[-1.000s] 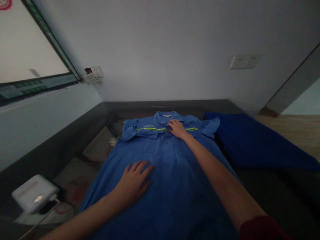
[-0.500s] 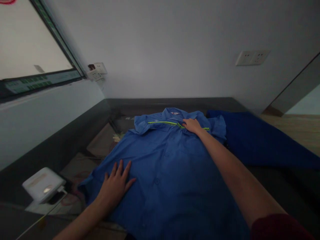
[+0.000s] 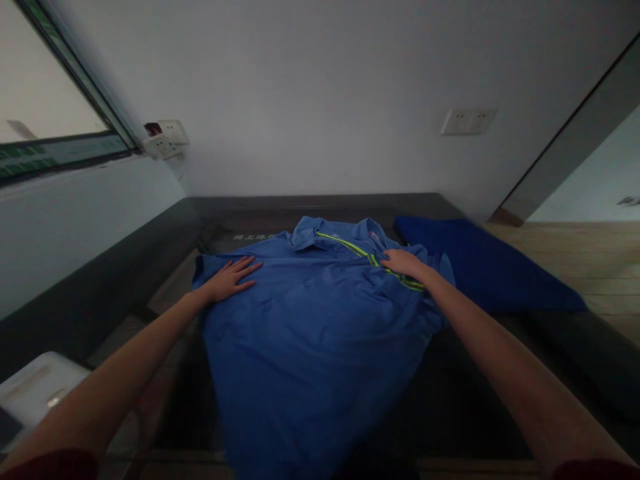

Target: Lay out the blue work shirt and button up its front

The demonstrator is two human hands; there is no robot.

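A blue short-sleeved shirt (image 3: 300, 333) with buttons and yellow-green piping lies spread over a dark table, turned at an angle. My left hand (image 3: 227, 279) rests flat on its left part with the fingers spread. At the upper right of the shirt, my right hand (image 3: 404, 262) is closed on the chest fabric beside the piping. The collar (image 3: 305, 233) points towards the wall. Some of the right sleeve is hidden behind my right forearm.
A folded dark blue cloth (image 3: 480, 260) lies right of the shirt. A white box-shaped device (image 3: 43, 387) sits at the lower left, partly behind my left arm. Wall sockets (image 3: 467, 121) are above the table. A raised dark edge (image 3: 320, 203) runs along the wall.
The shirt has turned, its lower part swinging left and its collar tilting. My left hand has moved up and away from me. My right hand still grips the chest area.
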